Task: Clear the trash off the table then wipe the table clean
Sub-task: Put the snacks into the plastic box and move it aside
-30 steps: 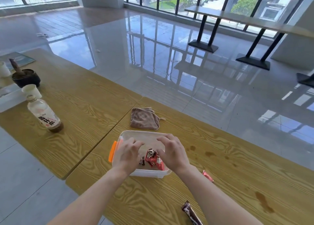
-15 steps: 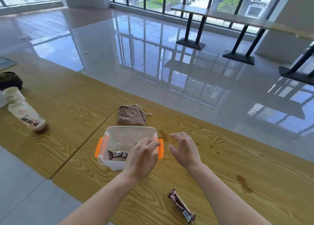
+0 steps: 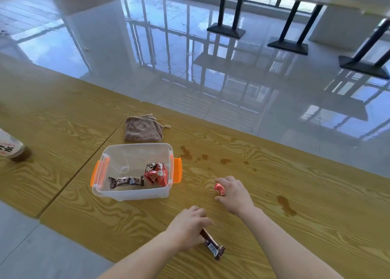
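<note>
From the head view, the likeliest slip is a wrapper dropping on the way to the clear bin (image 3: 118,195) at the left, since both grips look like light fingertip pinches, or a forearm dragging through the brown spill marks (image 3: 186,153) on the table (image 3: 316,232). The left hand (image 3: 187,229) is curled down over the near dark wrapper (image 3: 213,246), fingers closing on its end. The right hand (image 3: 233,193) is pinched shut on a small red wrapper (image 3: 219,189) just right of the bin, while the folded cloth (image 3: 143,129) lies untouched beyond it.

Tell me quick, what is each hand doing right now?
Left hand: closed on the dark brown wrapper lying on the table.
Right hand: closed on a small red wrapper.
</note>
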A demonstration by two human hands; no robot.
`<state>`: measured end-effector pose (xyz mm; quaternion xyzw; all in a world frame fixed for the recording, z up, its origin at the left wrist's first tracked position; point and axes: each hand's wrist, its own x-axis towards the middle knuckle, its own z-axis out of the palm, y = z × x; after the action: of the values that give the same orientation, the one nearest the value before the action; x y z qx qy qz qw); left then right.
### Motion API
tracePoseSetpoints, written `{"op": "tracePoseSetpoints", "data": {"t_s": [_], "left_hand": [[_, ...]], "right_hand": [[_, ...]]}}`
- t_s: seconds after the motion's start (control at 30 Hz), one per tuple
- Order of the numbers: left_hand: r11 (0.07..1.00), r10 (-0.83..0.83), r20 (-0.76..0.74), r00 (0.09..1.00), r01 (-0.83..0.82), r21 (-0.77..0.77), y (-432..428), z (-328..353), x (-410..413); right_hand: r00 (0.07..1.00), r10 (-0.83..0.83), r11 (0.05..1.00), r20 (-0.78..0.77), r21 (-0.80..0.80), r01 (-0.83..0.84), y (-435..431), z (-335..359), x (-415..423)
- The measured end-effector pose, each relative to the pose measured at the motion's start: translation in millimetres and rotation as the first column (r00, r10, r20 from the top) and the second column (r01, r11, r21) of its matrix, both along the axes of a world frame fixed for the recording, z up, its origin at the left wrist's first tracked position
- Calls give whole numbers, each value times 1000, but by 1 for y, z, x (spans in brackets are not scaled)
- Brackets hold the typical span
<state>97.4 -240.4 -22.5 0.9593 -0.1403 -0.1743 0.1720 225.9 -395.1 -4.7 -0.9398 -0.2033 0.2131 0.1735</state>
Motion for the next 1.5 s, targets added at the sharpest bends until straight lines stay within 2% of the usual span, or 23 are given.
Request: {"op": "tracePoseSetpoints", "data": {"t_s": [0.33,0.57,0.87,1.17,1.5], "left_hand": [[998,59,-4,998,-59,-28,5,-18,7],[950,233,-82,969,-245,-192,14,-20,3],[886,365,-73,928,-370,-279,27,-10,-5],[873,387,38,921,-353,-336,35,23,-2],[847,447,231,864,-326,-420,61,82,3]], "right_hand": [[991,133,991,18,-26,-133,8,-29,10],[998,46,999,32,18,-47,8,-36,11],[995,-96,978,-16,184,97,-7,-22,4],[989,-150,953,18,268,139,-16,5,0],[975,-116,933,189,359,41,0,63,7]]}}
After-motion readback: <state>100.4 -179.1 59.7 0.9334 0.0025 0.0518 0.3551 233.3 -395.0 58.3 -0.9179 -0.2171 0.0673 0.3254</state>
